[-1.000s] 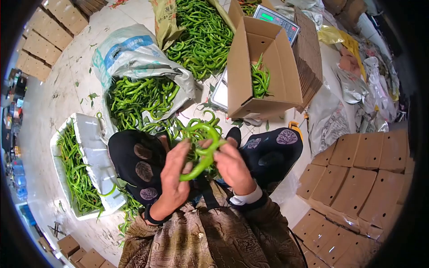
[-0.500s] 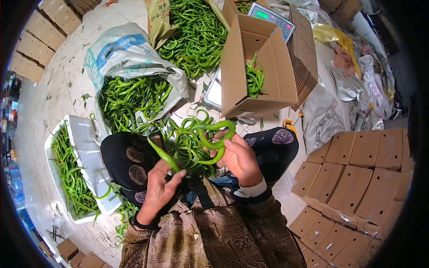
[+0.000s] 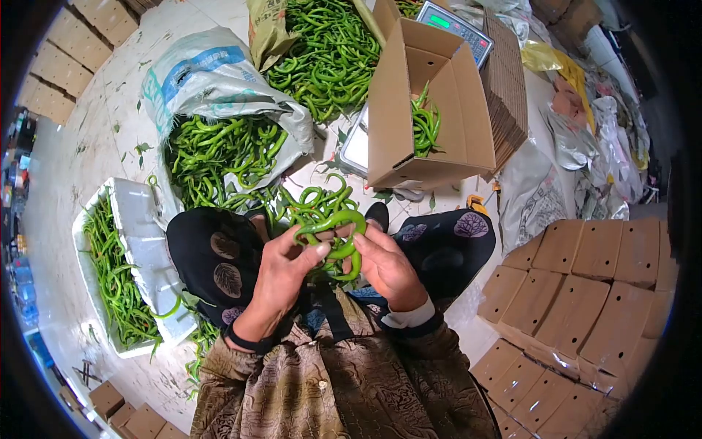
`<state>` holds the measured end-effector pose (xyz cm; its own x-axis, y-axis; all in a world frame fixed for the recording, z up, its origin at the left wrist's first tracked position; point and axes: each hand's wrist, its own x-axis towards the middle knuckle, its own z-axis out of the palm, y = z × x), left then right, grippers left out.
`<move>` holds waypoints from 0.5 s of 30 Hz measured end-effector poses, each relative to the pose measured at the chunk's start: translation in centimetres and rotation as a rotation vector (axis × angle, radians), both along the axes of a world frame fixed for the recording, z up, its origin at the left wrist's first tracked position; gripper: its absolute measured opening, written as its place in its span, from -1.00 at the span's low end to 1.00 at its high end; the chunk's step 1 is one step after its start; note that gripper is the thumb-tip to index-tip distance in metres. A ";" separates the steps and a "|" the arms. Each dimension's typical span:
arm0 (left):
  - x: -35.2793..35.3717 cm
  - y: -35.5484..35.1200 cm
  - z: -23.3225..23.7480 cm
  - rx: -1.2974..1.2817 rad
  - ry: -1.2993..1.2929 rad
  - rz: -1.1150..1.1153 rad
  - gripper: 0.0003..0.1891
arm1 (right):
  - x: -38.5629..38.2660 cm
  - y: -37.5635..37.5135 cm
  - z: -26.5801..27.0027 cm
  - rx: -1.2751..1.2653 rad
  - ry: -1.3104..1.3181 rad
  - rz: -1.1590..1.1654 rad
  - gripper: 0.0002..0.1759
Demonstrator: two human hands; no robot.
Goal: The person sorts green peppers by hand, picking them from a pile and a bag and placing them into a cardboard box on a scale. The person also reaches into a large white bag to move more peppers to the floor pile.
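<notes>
Several long, curved green chili peppers [image 3: 344, 223] are bunched between my two hands, in front of my lap. My left hand [image 3: 281, 267] is closed on the left end of the bunch, its thumb pressing inward. From the other side, my right hand [image 3: 389, 269] grips the curved peppers between thumb and fingers. Its fingertips are partly hidden behind them. Just beyond, a loose heap of green chili peppers [image 3: 314, 197] lies between my knees, spilling from the mouth of a white woven sack [image 3: 205, 73].
An open cardboard box [image 3: 453, 110] with some peppers rests on a scale [image 3: 457, 33]. At left stands a white foam box [image 3: 135, 219] of peppers. Another pepper pile [image 3: 329, 58] is at the back. Stacked cartons [image 3: 578, 293] fill the right; flattened cardboard [image 3: 504, 88] leans behind the box.
My left hand has moved right and up, bringing its single pepper to those in my right hand. The right hand's curved peppers have shifted slightly left, and the hands are now close together.
</notes>
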<state>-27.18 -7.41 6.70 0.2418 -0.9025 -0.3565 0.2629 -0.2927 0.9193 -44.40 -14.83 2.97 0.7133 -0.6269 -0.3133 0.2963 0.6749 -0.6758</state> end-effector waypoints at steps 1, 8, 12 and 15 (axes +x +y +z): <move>-0.3 -0.3 -0.5 -0.028 0.167 0.048 -0.65 | 0.0 0.1 -0.2 -0.007 0.033 -0.002 -0.56; 0.4 0.7 -2.6 0.025 0.439 0.096 -0.72 | 0.1 -0.6 1.3 0.063 -0.055 -0.150 -0.49; 1.2 2.2 -3.5 0.031 0.348 0.205 -0.73 | -1.2 -1.3 0.1 -0.203 0.146 -0.101 -0.43; 1.3 2.9 -4.0 -0.006 -0.353 -0.082 -0.66 | -0.9 -1.0 1.3 -0.660 0.524 -0.052 -0.41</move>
